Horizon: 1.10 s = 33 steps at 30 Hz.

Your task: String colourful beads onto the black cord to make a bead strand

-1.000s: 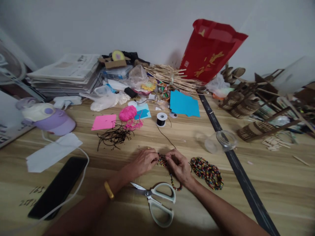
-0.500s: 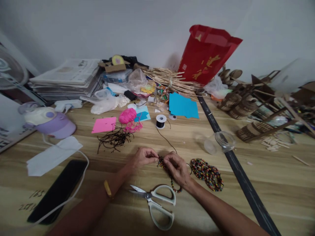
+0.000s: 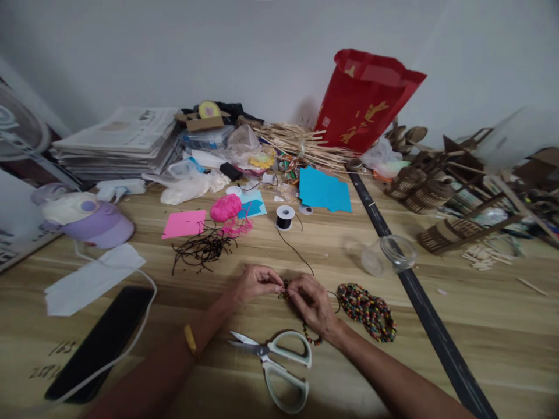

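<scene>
My left hand (image 3: 261, 281) and my right hand (image 3: 313, 301) meet at the middle of the table, fingertips pinched at one end of a string of small multicoloured beads (image 3: 311, 336). The rest of that string hangs out below my right palm, and my fingers hide part of it. A black cord (image 3: 297, 251) runs from a white spool (image 3: 285, 216) toward my right hand. To the right lies a coiled heap of bead strings (image 3: 367, 311). Scissors with pale handles (image 3: 271, 349) rest partly spread on the table, just below my hands.
Cut black cords (image 3: 203, 245), a pink yarn ball (image 3: 226, 207) and pink paper (image 3: 183, 223) lie left of the spool. A dark phone (image 3: 102, 343) with a white cable is at lower left. Clear round containers (image 3: 397, 251) stand right, near brown woven baskets (image 3: 445, 233).
My left fingertips have moved slightly right, closer to my right fingertips at the beads. The clump of beads between them is now more covered. The view has shifted slightly.
</scene>
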{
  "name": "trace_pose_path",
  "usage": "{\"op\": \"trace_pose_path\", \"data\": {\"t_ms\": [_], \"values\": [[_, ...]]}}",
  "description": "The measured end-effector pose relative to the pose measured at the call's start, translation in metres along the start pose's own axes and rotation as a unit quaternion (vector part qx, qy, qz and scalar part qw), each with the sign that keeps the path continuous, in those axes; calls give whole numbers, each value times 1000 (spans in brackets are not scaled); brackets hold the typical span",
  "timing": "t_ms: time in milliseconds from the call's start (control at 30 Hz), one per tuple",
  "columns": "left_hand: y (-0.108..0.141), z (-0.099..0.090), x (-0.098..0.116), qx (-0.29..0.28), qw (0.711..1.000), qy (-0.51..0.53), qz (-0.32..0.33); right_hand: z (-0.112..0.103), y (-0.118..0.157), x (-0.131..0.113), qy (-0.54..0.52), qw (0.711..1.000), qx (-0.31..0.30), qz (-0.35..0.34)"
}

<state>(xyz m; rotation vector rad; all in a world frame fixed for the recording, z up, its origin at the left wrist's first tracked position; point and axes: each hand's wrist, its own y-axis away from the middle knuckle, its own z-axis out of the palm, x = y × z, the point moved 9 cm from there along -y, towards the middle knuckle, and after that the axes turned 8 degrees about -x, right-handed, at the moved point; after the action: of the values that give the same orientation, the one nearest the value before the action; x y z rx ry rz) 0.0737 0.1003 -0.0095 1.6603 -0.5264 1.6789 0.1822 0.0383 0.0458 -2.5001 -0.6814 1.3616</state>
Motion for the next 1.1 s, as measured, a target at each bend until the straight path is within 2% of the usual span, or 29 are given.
{"op": "trace_pose_path", "data": {"t_ms": [433, 1100], "values": [[-1, 1, -3, -7, 1000, 9, 2, 1, 1, -3, 9, 1000, 5, -22], [0, 5, 0, -17, 1000, -5, 10, 1, 1, -2, 9, 1000, 0, -11]]}}
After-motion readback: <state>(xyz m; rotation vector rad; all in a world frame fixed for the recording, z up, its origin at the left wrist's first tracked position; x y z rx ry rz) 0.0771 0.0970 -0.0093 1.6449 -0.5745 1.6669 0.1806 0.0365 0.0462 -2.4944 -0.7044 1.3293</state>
